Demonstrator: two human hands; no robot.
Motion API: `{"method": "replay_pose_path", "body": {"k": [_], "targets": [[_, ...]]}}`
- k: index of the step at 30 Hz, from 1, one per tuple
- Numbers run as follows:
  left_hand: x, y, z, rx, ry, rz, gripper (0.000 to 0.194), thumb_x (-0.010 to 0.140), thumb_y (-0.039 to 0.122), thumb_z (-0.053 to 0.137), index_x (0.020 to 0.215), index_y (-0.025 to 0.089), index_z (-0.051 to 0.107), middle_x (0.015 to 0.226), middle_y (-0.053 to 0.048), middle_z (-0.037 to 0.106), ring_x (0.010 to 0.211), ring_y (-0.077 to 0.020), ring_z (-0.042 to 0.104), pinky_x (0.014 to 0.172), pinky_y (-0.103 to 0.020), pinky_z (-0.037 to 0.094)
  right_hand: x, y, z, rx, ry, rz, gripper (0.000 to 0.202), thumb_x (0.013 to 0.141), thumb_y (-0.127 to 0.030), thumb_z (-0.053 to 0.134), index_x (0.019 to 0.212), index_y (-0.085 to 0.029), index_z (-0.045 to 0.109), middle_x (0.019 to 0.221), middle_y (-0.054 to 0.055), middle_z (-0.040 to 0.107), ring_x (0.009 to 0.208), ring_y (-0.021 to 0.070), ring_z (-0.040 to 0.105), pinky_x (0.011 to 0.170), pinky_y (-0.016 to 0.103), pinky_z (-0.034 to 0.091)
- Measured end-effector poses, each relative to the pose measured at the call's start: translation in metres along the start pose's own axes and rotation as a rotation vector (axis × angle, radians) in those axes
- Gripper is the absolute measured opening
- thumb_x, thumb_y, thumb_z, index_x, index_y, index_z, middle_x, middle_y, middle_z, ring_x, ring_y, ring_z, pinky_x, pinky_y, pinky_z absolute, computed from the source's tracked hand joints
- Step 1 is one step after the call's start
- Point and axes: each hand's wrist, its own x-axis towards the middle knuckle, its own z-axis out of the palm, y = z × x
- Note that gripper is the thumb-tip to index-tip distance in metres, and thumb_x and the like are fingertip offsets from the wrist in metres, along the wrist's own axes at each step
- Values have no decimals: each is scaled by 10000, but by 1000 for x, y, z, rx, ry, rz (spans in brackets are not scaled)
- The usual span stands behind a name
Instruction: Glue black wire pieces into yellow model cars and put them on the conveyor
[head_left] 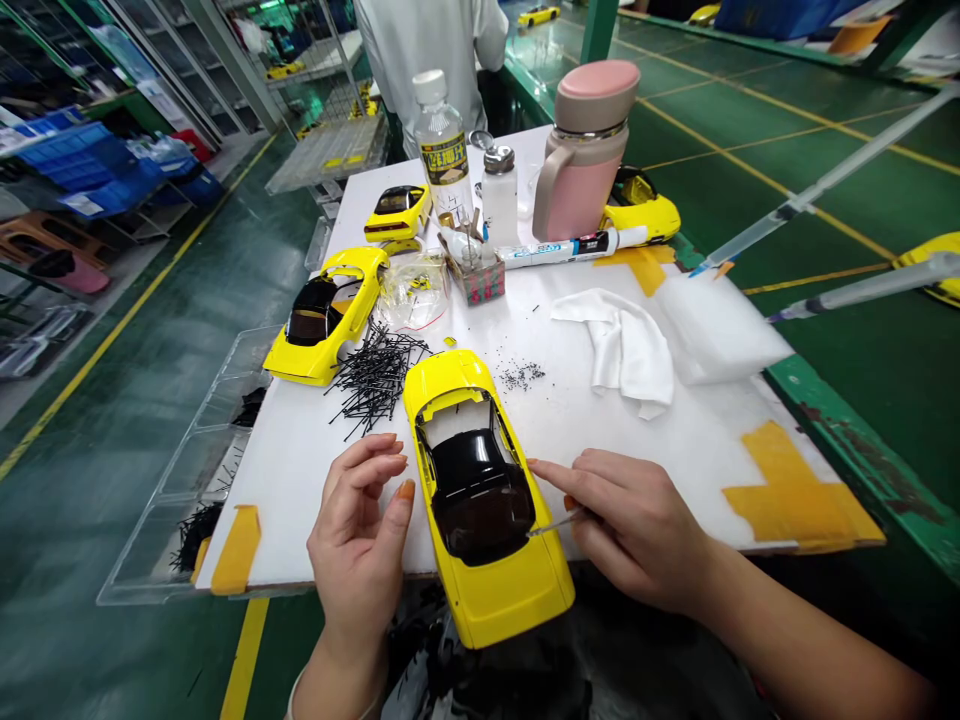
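head: yellow car [484,475] beside left hand [360,530]

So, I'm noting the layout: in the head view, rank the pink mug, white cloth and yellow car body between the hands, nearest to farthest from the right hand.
1. Yellow car body: just left of the right hand.
2. White cloth: beyond the hand.
3. Pink mug: toward the table's far end.

Left hand [358,530] half-open, palm inward — right hand [641,520] pinching (index finger [566,477] stretched forward), forearm [810,625] bare
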Motion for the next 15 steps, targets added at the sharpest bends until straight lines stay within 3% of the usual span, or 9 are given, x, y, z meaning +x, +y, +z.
{"method": "replay_pose_path", "body": {"k": [8,12,15], "targets": [[0,0,0,15,-2,-6,160,927,166,694,1070,230,724,1283,-75,627,1207,-191,626,1000,-279,560,5,3,-7,244,-34,130,424,879,-57,481,1230,-115,711,679,-13,604,605,112,559,571,232,431],[0,-1,-1,2,-4,-5,177,932,157,689,1085,238,723,1288,-66,622,1207,-177,621,998,-258,554,7,1,-12,266,84,216,301,888,-55,495,1017,-131,756,670,-17,610,595,91,560,568,208,427],[1,-2,-1,-4,-12,9,171,934,162,688,1081,244,721,1285,-59,626,1195,-167,624,991,-247,553,9,1,-12,245,147,312,255,916,-85,521,973,-156,759,685,-26,605,585,83,525,562,209,404]]}}
